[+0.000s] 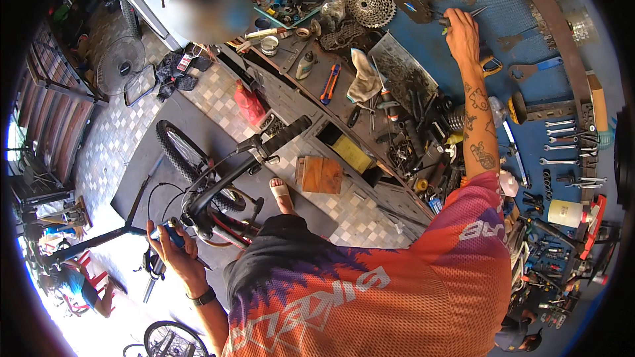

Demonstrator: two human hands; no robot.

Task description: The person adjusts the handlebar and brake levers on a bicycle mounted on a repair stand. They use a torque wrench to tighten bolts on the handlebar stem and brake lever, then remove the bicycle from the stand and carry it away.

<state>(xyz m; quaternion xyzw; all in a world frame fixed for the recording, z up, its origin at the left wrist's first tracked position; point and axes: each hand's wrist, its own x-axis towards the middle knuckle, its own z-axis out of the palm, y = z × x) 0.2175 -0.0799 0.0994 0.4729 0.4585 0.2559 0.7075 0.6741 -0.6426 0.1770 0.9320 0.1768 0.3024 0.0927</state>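
My right hand (463, 36) is stretched out to the blue tool board, its fingers closed around a slim pointed tool (479, 10). Most of that tool is hidden by the hand. Close by on the board hang dark-handled pliers (413, 5) and a blue-handled wrench (539, 68). Down at the left, beside the handlebar of a bicycle (205, 208), my left hand (177, 256) is closed on a blue object (173, 233). It looks like a short cylinder, and its kind is unclear. The bicycle stands on a grey mat (142, 175).
A cluttered workbench (311, 96) runs diagonally, with a cassette (370, 3), a box cutter (330, 84), a rag (364, 78) and a bottle (305, 65) on it. Below stand an open drawer (347, 152) and a wooden block (319, 174). Another person (83, 287) is at the far left.
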